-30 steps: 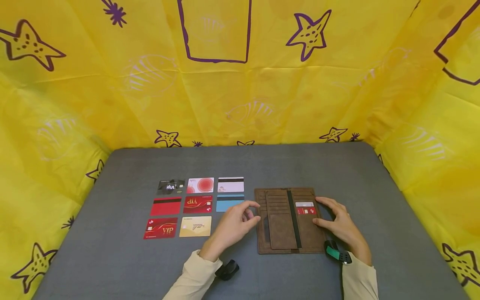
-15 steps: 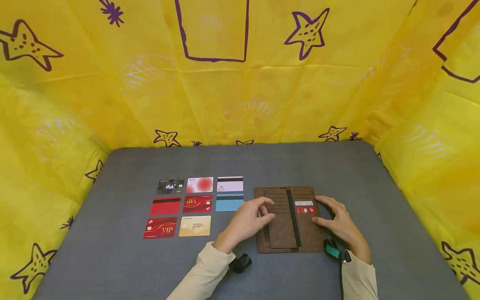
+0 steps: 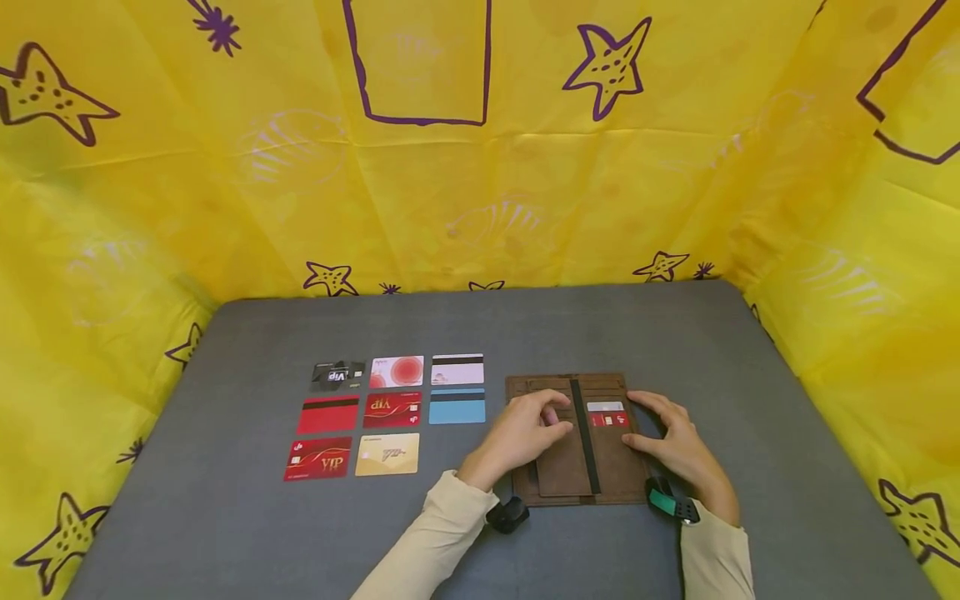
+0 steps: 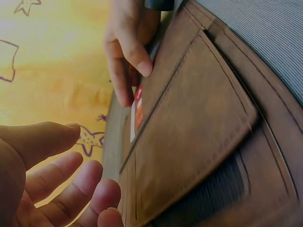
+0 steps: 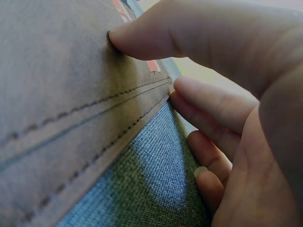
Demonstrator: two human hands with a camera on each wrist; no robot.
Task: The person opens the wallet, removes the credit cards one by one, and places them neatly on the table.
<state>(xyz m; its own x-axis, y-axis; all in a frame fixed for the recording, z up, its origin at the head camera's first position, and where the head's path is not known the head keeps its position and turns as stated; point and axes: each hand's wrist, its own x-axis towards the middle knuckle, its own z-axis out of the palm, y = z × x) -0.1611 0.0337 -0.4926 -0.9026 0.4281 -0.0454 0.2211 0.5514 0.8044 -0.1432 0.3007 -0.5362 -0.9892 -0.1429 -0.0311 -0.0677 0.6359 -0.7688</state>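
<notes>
A brown wallet (image 3: 628, 471) lies unfolded on the table, with an inner flap (image 3: 561, 471) of card slots on its left part. Two cards, one silvery and one red (image 3: 606, 420), peek out of slots on the right part. My left hand (image 3: 525, 437) hovers over the flap with loosely bent fingers; in the left wrist view nothing is between thumb and fingers (image 4: 90, 177). At the wallet's right edge is my right hand (image 3: 678, 446). Its thumb (image 5: 142, 40) rests on the leather, while the fingertips (image 5: 187, 90) meet the edge.
Left of the wallet, several cards lie in rows on the grey table (image 3: 300, 542), among them a blue card (image 3: 457, 408), a gold card (image 3: 387, 454) and a black card (image 3: 337, 377). Yellow patterned cloth (image 3: 420, 208) walls the table's back and sides.
My left hand has moved right, from the wallet's left edge to over the inner flap. The right hand has stayed at the right edge.
</notes>
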